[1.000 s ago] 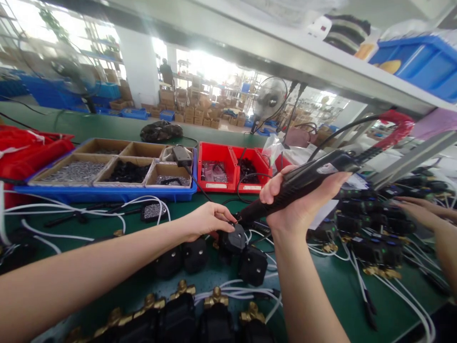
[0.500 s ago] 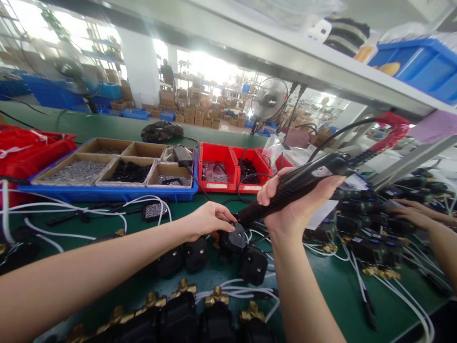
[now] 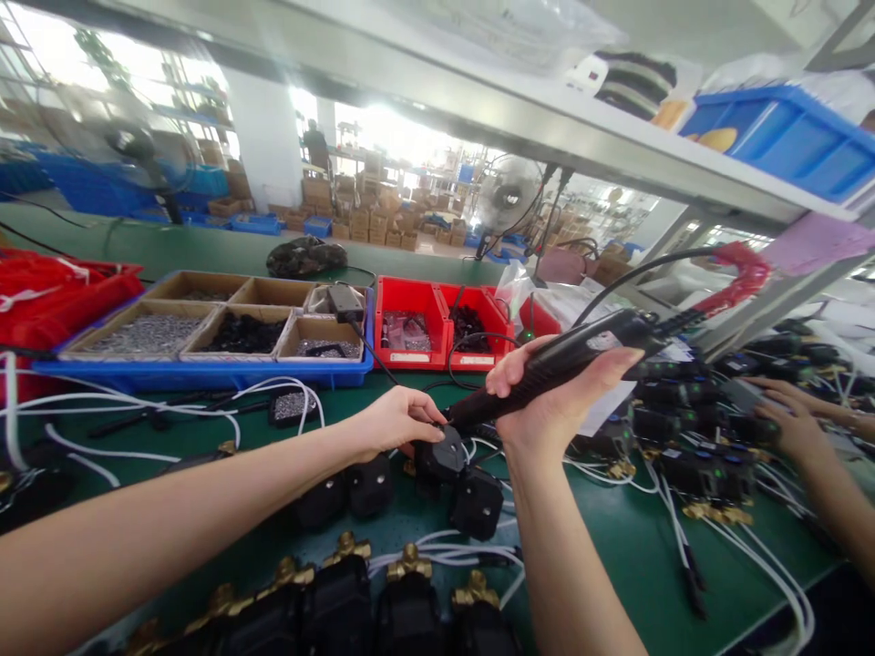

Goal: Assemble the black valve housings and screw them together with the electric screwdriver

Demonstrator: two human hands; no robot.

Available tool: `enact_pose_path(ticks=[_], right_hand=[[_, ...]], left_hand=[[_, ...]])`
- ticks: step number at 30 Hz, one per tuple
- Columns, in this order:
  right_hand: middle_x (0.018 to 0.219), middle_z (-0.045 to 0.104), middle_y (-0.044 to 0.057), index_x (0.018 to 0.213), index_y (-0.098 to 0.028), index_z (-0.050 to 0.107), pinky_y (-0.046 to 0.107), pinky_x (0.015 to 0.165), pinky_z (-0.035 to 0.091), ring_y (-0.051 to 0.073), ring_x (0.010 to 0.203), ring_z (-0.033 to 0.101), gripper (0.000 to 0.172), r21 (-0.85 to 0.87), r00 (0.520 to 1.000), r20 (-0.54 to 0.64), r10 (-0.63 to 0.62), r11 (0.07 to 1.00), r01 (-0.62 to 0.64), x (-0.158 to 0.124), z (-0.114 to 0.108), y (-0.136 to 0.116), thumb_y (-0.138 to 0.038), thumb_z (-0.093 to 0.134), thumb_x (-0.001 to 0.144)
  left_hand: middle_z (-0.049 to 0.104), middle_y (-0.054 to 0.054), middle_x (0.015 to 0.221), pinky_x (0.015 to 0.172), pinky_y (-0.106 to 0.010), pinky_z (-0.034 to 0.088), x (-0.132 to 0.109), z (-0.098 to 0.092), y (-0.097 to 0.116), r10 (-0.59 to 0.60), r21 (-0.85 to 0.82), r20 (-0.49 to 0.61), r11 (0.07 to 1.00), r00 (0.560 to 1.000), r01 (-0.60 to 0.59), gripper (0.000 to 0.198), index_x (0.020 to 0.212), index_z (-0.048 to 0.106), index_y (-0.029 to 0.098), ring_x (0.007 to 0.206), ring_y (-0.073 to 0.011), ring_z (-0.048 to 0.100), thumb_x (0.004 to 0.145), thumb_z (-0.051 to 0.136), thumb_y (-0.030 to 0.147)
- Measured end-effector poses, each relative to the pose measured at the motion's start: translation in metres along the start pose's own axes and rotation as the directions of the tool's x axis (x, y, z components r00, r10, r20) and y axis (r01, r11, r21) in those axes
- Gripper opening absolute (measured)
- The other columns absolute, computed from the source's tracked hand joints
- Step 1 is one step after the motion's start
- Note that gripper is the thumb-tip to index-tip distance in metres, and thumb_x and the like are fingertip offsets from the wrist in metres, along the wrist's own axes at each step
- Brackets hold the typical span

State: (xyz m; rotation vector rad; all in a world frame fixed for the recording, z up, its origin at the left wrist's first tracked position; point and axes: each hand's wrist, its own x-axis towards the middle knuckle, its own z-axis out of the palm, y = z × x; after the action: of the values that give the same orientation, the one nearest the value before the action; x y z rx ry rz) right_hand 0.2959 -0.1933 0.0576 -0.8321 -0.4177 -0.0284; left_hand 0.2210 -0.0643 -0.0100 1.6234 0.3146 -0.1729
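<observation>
My right hand (image 3: 540,401) is wrapped round a black corded electric screwdriver (image 3: 567,360), which is tilted with its nose down to the left. The nose meets a black boxy unit (image 3: 447,453) near its upper edge; the very tip is hidden by my fingers. My left hand (image 3: 403,424) grips that unit from the left, thumb on top. Close by stand more black units (image 3: 478,503), and a front row of black units with brass fittings (image 3: 410,563) lies along the near side.
Behind my hands are a blue tray (image 3: 301,372) with compartments of small parts and red bins (image 3: 414,355). White cables cross the green bench (image 3: 287,497). At right, a co-worker's hands (image 3: 793,415) are among more black units. A shelf (image 3: 615,128) spans overhead.
The whole view has shifted slightly, so things sit a little further left. Both hands keep their grips, and the screwdriver stays against the unit.
</observation>
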Motion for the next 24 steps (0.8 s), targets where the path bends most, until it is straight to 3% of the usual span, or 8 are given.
enact_pose_path(ticks=[6,9,12,15,17,20,24], right_hand=[[0.039,0.047,-0.005,0.065,-0.020,0.055,0.021,0.028,0.031,0.011,0.029,0.041,0.071,-0.016,0.996,-0.021,-0.090,0.996,0.090,-0.002,-0.014,-0.028,-0.091,0.050,0.064],[0.039,0.047,-0.005,0.064,-0.020,0.055,0.021,0.028,0.031,0.010,0.029,0.041,0.069,-0.034,0.992,-0.028,-0.124,0.992,0.123,-0.007,-0.019,-0.043,-0.089,0.049,0.067],[0.039,0.045,-0.006,0.064,-0.020,0.056,0.020,0.028,0.030,0.010,0.029,0.040,0.068,-0.042,0.992,-0.020,-0.125,0.991,0.124,-0.016,-0.021,-0.052,-0.088,0.050,0.068],[0.039,0.045,-0.006,0.064,-0.021,0.057,0.021,0.028,0.030,0.010,0.029,0.040,0.067,-0.062,0.994,0.001,-0.112,0.992,0.112,-0.025,-0.021,-0.056,-0.088,0.050,0.068],[0.039,0.045,-0.005,0.064,-0.021,0.057,0.022,0.029,0.030,0.011,0.029,0.040,0.067,-0.071,0.995,0.019,-0.095,0.993,0.096,-0.031,-0.021,-0.057,-0.088,0.051,0.066],[0.039,0.046,-0.005,0.063,-0.021,0.058,0.022,0.029,0.030,0.012,0.029,0.039,0.067,-0.075,0.997,0.036,-0.073,0.994,0.075,-0.037,-0.019,-0.060,-0.088,0.053,0.065],[0.040,0.046,-0.005,0.062,-0.021,0.058,0.023,0.029,0.031,0.012,0.029,0.040,0.066,-0.075,0.995,0.059,-0.087,0.993,0.091,-0.041,-0.015,-0.059,-0.087,0.051,0.069]], left_hand=[[0.064,0.000,0.069,0.054,-0.024,0.045,-0.010,0.000,0.001,0.065,0.111,0.091,0.991,0.994,-0.075,0.037,0.089,0.070,0.014,0.061,-0.0133,0.056,0.058,0.075,0.033],[0.067,-0.002,0.076,0.058,-0.024,0.044,-0.014,0.002,0.004,0.122,0.191,0.145,0.970,0.982,-0.148,0.027,0.086,0.070,0.014,0.067,-0.0143,0.058,0.067,0.071,0.034],[0.071,-0.003,0.084,0.071,-0.025,0.046,-0.019,0.005,0.009,0.186,0.298,0.217,0.922,0.958,-0.246,0.013,0.082,0.072,0.016,0.077,-0.0162,0.062,0.073,0.066,0.022],[0.073,-0.001,0.096,0.084,-0.026,0.046,-0.032,0.004,0.014,0.212,0.393,0.311,0.859,0.926,-0.329,0.025,0.091,0.074,0.020,0.091,-0.0184,0.065,0.071,0.063,0.009],[0.071,-0.003,0.105,0.091,-0.027,0.046,-0.046,0.001,0.016,0.255,0.492,0.326,0.777,0.910,-0.393,0.031,0.102,0.072,0.020,0.099,-0.0190,0.065,0.075,0.062,0.008],[0.066,-0.007,0.117,0.100,-0.032,0.043,-0.070,-0.004,0.012,0.364,0.687,0.224,0.598,0.904,-0.412,0.030,0.114,0.066,0.018,0.111,-0.0218,0.059,0.084,0.066,0.021],[0.054,-0.017,0.132,0.100,-0.050,0.044,-0.093,-0.001,-0.006,0.306,0.941,0.058,0.302,0.950,-0.155,0.074,0.126,0.056,0.014,0.118,-0.0364,0.052,0.064,0.086,0.041]])
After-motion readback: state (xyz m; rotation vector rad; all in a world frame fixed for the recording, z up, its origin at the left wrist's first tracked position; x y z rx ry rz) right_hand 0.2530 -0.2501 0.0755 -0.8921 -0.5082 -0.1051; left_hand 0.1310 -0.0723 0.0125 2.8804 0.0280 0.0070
